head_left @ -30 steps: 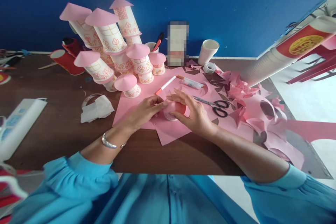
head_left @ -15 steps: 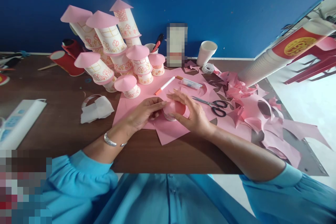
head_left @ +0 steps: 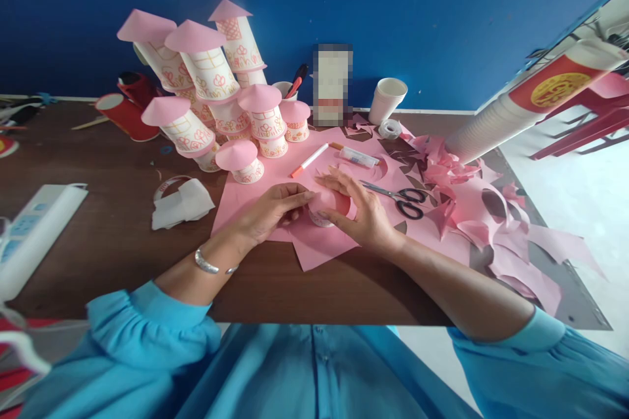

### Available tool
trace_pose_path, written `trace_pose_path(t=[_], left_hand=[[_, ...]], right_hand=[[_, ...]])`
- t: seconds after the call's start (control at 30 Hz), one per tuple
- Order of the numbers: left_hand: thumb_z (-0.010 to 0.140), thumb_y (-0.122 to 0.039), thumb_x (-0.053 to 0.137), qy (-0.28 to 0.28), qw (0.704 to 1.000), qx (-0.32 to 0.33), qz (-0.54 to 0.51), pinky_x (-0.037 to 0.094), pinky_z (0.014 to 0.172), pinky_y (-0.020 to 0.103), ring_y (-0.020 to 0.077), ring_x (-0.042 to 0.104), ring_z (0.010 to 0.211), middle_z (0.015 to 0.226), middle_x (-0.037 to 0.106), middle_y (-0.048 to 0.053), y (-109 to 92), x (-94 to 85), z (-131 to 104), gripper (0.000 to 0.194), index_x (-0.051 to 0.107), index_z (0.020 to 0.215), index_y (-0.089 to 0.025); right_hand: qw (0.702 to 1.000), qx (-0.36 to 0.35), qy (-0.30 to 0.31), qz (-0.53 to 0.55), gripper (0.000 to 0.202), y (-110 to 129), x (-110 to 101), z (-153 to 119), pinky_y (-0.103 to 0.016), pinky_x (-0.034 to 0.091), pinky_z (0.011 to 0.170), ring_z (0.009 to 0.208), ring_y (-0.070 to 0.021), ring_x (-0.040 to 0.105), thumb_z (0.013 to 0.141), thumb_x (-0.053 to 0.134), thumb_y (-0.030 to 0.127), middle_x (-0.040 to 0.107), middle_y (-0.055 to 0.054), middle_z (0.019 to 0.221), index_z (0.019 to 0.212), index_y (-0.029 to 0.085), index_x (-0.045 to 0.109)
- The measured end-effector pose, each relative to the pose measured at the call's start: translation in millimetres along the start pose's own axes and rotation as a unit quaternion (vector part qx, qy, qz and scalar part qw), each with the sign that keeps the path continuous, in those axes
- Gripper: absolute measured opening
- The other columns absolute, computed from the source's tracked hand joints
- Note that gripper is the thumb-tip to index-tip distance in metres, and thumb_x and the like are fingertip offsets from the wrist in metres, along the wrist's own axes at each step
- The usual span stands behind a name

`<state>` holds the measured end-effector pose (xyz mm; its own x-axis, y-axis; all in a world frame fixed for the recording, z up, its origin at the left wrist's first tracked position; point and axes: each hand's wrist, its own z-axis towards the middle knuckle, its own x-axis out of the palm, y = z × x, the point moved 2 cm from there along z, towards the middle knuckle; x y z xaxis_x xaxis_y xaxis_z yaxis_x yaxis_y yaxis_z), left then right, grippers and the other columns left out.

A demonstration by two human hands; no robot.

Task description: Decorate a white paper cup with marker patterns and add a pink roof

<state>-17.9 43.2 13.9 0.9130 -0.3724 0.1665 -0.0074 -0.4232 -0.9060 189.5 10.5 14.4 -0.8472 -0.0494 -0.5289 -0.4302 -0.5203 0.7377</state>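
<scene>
Between my hands is a small pink paper cone (head_left: 330, 200), resting over a short white paper cup (head_left: 322, 218) with drawn-on marks. My left hand (head_left: 279, 207) pinches the cone's left edge between thumb and fingers. Curved around the right side, my right hand (head_left: 366, 213) has its thumb on the near edge and its fingers on the far edge. Part of the cone is hidden by this hand. Both rest above a pink paper sheet (head_left: 319, 254). Scissors (head_left: 396, 195) with black handles lie right of my right hand.
Decorated cup towers (head_left: 211, 72) with pink cone roofs stand at the back left. A marker (head_left: 309, 160), a glue tube (head_left: 358, 156), white cups (head_left: 388, 99) and a tape roll (head_left: 390, 128) lie beyond my hands. Pink scraps (head_left: 476, 196) spread right; crumpled white paper (head_left: 183, 204) lies left.
My hands hold nearly the same pose on the cone. The view has shifted slightly, and slightly more of the cup's side shows.
</scene>
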Motion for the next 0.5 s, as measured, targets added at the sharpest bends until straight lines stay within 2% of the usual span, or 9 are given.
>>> trace_pose_path(t=[0.2,0.33,0.5], left_hand=[[0.067,-0.057,0.095,-0.01,1.0,0.0,-0.01,0.023,0.049,0.02,0.0056,0.04,0.05,0.056,0.05,-0.005,1.6,1.0,2.7,0.052,0.063,0.072,-0.017],[0.069,-0.06,0.093,-0.014,1.0,0.009,-0.018,0.023,0.049,0.022,0.0068,0.041,0.05,0.057,0.049,-0.005,0.9,1.3,3.2,0.056,0.056,0.067,-0.019],[0.067,-0.065,0.093,0.0,1.0,-0.007,-0.014,0.019,0.047,0.022,0.0066,0.038,0.048,0.055,0.046,-0.006,-1.4,4.0,3.8,0.059,0.055,0.067,-0.02]], right_hand=[[1.0,0.007,0.014,0.009,0.071,1.4,-1.8,0.2,-0.054,0.052,0.126,0.144,-0.0282,0.067,0.1,0.074,0.035,0.073,-0.012,0.149,0.163,0.027,0.042],[1.0,-0.009,0.009,0.022,0.068,3.3,-8.1,1.2,-0.057,0.05,0.127,0.147,-0.0291,0.064,0.103,0.069,0.035,0.07,-0.013,0.153,0.164,0.027,0.04],[0.999,0.028,0.008,0.018,0.065,-0.9,-12.1,1.4,-0.058,0.052,0.124,0.142,-0.0297,0.068,0.102,0.071,0.035,0.075,-0.011,0.146,0.161,0.028,0.044]])
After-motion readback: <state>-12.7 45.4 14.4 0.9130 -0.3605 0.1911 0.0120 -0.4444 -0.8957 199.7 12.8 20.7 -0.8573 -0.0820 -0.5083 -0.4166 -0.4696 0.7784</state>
